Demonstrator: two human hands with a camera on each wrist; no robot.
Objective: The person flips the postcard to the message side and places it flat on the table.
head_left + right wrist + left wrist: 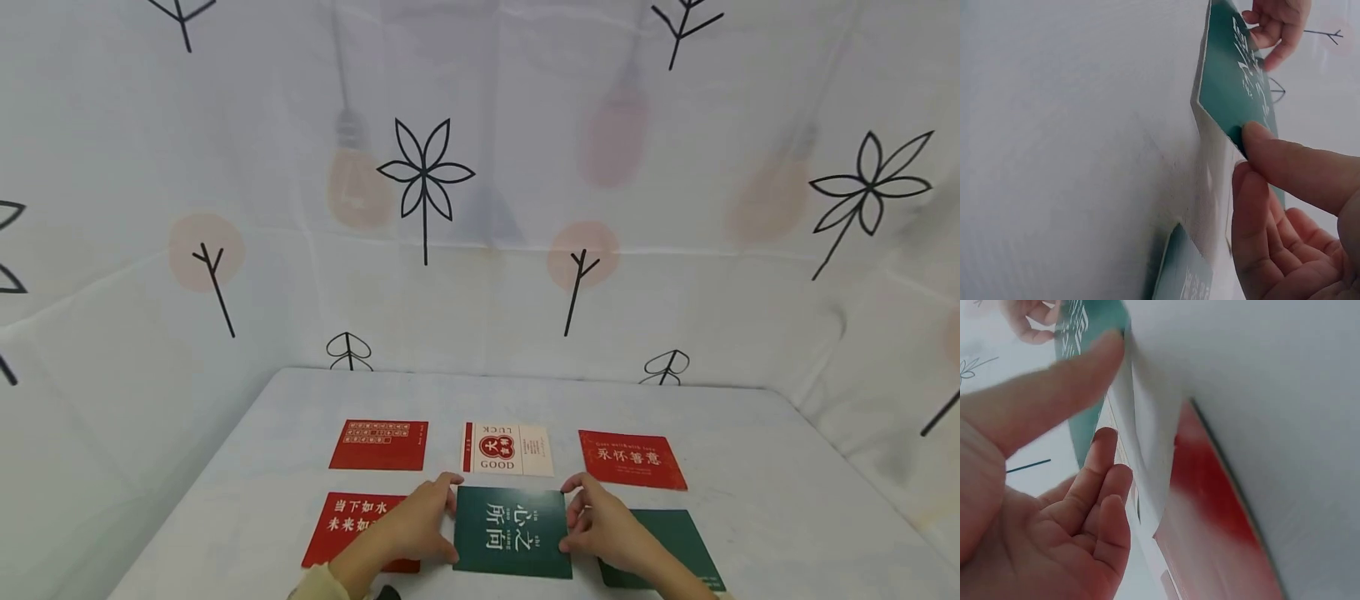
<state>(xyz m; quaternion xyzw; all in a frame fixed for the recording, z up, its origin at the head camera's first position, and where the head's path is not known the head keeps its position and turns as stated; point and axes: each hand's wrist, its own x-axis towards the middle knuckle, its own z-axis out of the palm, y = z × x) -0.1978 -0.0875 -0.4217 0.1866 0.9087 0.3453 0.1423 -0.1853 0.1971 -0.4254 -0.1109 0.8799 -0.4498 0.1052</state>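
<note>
A square green card (512,531) with white Chinese characters is held between my two hands at the near middle of the table. My left hand (422,523) grips its left edge, thumb near the front corner and a finger at the back corner. On the opposite edge, my right hand (606,527) pinches it the same way. In the right wrist view the card (1225,81) is tilted and raised over the white surface. Beneath my left hand lies a red card (337,533) with white characters, partly hidden. A second green card (678,537) lies partly under my right forearm.
Behind the held card lies a cream card (532,450) reading GOOD LUCK. A red card (378,450) is at the back left, another red card (633,462) at the back right. White cloth (495,317) with line-drawn plants hangs behind the table (247,467).
</note>
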